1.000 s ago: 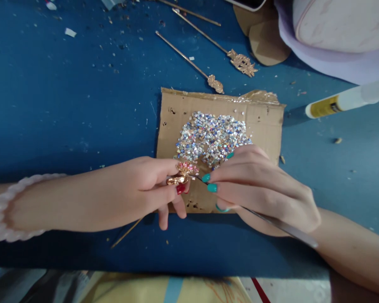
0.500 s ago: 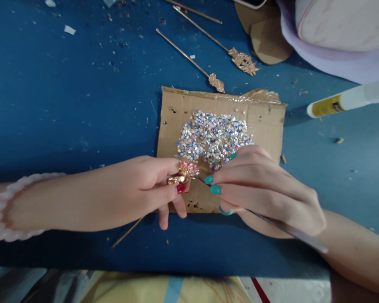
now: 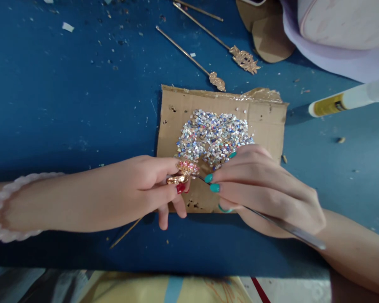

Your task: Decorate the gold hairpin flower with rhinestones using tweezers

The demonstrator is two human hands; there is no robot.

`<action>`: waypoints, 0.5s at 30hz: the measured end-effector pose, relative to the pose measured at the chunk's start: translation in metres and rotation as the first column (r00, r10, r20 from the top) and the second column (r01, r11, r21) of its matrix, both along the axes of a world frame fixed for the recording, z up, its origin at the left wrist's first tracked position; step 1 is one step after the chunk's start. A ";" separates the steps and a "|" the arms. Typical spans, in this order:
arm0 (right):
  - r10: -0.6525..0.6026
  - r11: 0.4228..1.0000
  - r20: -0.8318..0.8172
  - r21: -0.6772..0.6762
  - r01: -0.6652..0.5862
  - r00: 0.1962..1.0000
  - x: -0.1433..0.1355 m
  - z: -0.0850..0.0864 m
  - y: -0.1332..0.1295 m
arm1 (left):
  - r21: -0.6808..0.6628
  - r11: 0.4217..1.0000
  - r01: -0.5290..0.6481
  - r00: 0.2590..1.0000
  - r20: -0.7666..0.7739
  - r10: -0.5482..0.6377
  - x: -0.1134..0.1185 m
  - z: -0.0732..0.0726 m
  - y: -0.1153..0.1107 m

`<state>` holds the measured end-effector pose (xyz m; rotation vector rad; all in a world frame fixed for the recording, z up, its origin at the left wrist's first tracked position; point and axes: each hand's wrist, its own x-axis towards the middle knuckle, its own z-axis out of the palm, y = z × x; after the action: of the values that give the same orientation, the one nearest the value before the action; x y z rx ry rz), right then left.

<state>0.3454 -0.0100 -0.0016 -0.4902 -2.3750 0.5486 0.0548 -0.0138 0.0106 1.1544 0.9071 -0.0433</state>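
Observation:
Pinched between the thumb and fingers of my left hand (image 3: 145, 189) is a gold hairpin (image 3: 177, 180) whose ornate head carries a pink flower. Its thin gold stick comes out below the hand at the lower left. My right hand (image 3: 268, 191) grips slim metal tweezers (image 3: 278, 225), with the fine dark tip reaching the hairpin's head; any chip at the tip is too small to make out. Under both hands lies a piece of cardboard (image 3: 173, 99), bearing a spread of small shiny chips (image 3: 217, 132) in white, blue and pink.
Two gold hairpins with ornate heads, a smaller-headed hairpin (image 3: 191, 57) and a larger one (image 3: 244, 59), lie beyond the cardboard. Another thin gold stick (image 3: 202, 10) is at the top. A white glue bottle (image 3: 353, 99) with a yellow label stands right, near a lilac cloth (image 3: 328, 63).
The camera view has shifted very slightly. Both hands keep almost the same pose, the tweezers' tip still at the hairpin's head.

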 end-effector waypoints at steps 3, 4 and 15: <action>-0.009 1.000 0.029 -0.013 0.010 1.000 0.002 0.002 -0.001 | 0.000 1.000 -0.001 1.000 -0.019 0.001 0.001 0.000 0.001; -0.009 1.000 0.038 -0.015 0.009 0.999 0.002 0.002 -0.002 | 0.000 1.000 -0.001 1.000 -0.021 0.001 0.001 0.000 0.002; -0.007 1.000 0.021 -0.023 0.008 1.000 0.003 0.000 0.000 | 0.005 1.000 -0.004 1.000 -0.004 0.004 -0.001 -0.005 -0.002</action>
<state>0.3485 -0.0095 -0.0015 -0.5174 -2.3883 0.5709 0.0540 -0.0160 0.0060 1.1581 0.9130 -0.0400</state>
